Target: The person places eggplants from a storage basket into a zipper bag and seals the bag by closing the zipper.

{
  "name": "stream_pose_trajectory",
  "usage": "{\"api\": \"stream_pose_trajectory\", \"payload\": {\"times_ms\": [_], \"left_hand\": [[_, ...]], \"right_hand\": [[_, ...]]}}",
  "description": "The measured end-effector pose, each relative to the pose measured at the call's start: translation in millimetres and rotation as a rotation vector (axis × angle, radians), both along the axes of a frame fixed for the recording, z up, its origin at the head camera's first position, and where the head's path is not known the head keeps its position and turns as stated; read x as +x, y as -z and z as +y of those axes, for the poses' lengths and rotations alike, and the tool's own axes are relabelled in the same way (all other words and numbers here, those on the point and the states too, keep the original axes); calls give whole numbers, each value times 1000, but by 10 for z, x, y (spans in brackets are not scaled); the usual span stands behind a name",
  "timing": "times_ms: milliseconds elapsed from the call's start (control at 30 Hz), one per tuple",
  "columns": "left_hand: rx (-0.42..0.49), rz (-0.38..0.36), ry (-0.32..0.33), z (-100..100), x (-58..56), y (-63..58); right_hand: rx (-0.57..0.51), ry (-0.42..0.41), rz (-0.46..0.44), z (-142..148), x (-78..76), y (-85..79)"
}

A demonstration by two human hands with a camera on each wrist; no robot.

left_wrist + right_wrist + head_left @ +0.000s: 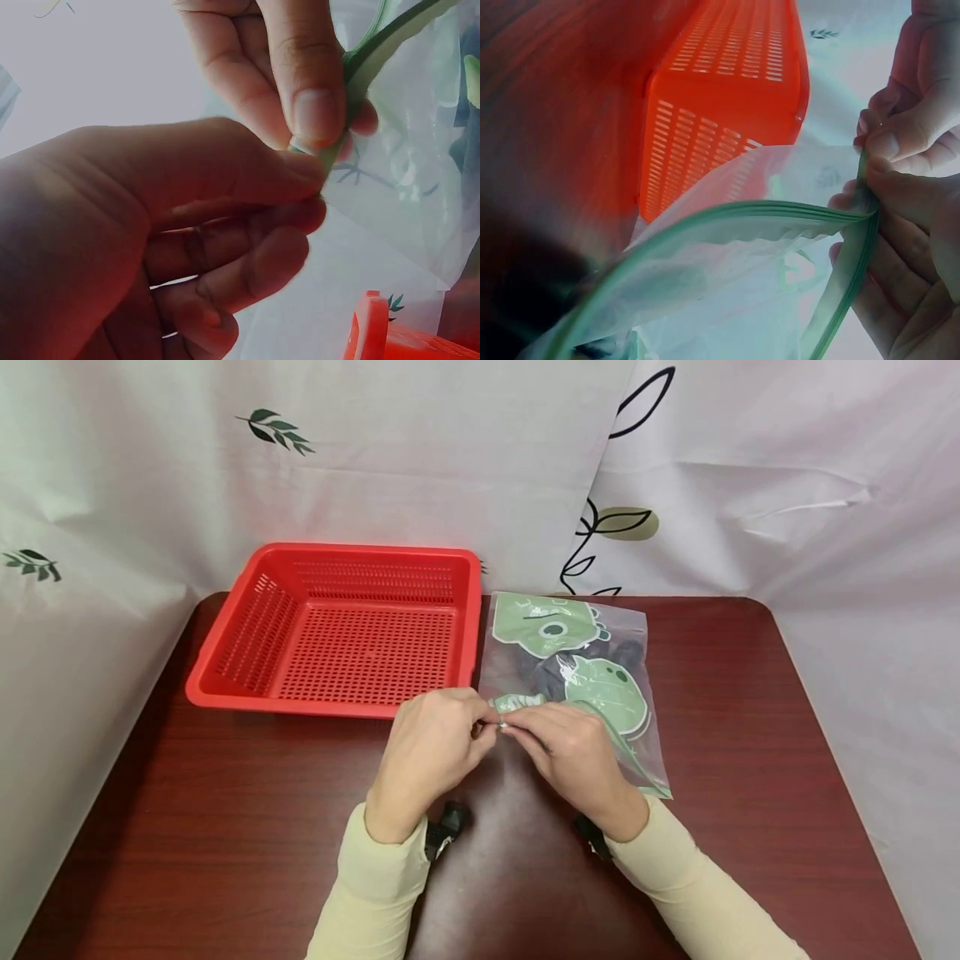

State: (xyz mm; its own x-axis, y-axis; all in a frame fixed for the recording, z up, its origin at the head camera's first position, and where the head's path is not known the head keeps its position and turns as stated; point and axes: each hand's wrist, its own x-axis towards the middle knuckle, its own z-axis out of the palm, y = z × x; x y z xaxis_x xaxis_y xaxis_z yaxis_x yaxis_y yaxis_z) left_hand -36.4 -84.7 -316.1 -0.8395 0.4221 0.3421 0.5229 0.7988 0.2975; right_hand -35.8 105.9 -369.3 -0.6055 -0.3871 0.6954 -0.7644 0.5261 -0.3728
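Note:
A clear zip bag (pixel 517 672) printed with green cartoon figures lies on the table, with something dark inside it. Its green zip edge (pixel 757 211) bows apart in the right wrist view, so the mouth gapes along part of its length. My left hand (pixel 438 747) pinches one corner of that edge between thumb and forefinger. Right beside it, my right hand (pixel 573 756) pinches the same edge, fingertips nearly touching the left ones. In the left wrist view the green strip (pixel 367 75) runs up from under both thumbs.
A red perforated basket (pixel 330 702) stands at the back left, close to the bag's left side. The dark wood-look table (pixel 750 735) ends at the back against a white patterned curtain (pixel 420 468). Black wrist cameras (pixel 447 828) sit under the cuffs.

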Motion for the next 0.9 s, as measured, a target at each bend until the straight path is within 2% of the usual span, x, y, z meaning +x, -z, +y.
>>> {"api": "stream_pose_trajectory", "payload": {"times_ms": [333,900], "left_hand": [[23,-33,9,-7,-16,12],[51,-49,28,-27,-24,-1]], "right_hand": [[23,9,-29,30,-3,-26],[32,12,-48,75,-1,-18]]}}
